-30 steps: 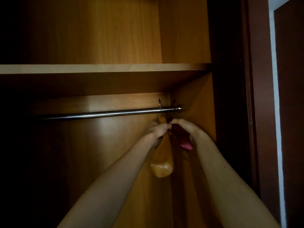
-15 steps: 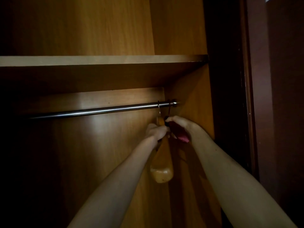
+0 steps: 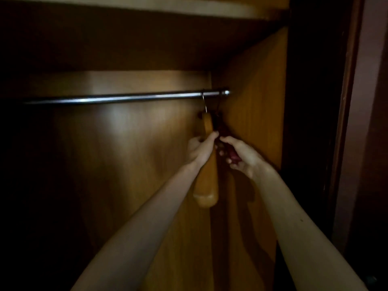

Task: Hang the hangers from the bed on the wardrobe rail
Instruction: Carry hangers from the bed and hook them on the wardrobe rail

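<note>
Both my arms reach up into the wardrobe, hands side by side under the rail.

My left hand (image 3: 201, 148) curls round the wooden hanger (image 3: 206, 181), whose hook sits over the metal rail (image 3: 126, 98) near its right end — my right hand (image 3: 239, 155) pinches a dark red hanger (image 3: 232, 154) just beside it (its hook is lost in shadow). Wood panels close in behind and to the right, a shelf (image 3: 189, 7) above.

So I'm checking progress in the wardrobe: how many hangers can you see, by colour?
Light wooden hanger: 1, hooked on the rail, left hand on it
Dark reddish hanger: 1, in the right hand, hook unclear
Total: 2
</note>
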`<state>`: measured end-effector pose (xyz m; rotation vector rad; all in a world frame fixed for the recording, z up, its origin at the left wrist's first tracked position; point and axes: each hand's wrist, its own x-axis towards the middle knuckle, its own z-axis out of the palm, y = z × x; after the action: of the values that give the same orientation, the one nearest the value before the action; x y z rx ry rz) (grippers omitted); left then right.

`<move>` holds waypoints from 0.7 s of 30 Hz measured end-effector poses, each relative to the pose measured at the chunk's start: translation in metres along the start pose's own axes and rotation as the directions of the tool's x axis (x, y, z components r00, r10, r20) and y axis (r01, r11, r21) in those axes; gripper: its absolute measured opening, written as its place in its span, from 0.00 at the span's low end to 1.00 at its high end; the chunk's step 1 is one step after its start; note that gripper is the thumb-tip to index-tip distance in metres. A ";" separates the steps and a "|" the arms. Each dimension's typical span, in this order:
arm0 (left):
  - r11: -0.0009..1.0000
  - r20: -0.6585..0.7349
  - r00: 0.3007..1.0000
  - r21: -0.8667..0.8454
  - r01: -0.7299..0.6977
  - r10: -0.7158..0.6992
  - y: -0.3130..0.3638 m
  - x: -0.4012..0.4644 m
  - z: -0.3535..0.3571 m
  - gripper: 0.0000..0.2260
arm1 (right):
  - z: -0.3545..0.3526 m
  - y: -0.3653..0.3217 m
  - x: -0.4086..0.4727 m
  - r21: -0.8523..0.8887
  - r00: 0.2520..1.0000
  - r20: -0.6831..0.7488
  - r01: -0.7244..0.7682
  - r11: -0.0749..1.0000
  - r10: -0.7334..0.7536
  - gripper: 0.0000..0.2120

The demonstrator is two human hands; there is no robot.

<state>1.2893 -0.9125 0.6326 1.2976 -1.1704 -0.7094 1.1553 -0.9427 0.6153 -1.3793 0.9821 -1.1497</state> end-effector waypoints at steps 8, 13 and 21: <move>0.985 -0.048 0.993 -0.143 0.099 -0.107 -0.141 -0.075 -0.009 0.09 | 0.014 0.147 -0.096 -0.172 0.995 -0.043 -0.096 0.980 0.090 0.12; 0.900 0.318 0.849 0.255 0.353 -0.423 -0.305 -0.142 -0.007 0.07 | 0.027 0.269 -0.164 -0.225 0.907 -0.086 -0.422 0.878 0.413 0.02; 0.613 0.489 0.429 0.759 0.219 -0.760 -0.504 -0.316 -0.015 0.07 | 0.015 0.471 -0.316 -0.170 0.513 -0.222 -0.858 0.485 0.829 0.05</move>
<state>1.3071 -0.7152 0.0717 2.0572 -1.8223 -1.6198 1.1186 -0.6907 0.1088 -0.7819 1.6924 -0.3156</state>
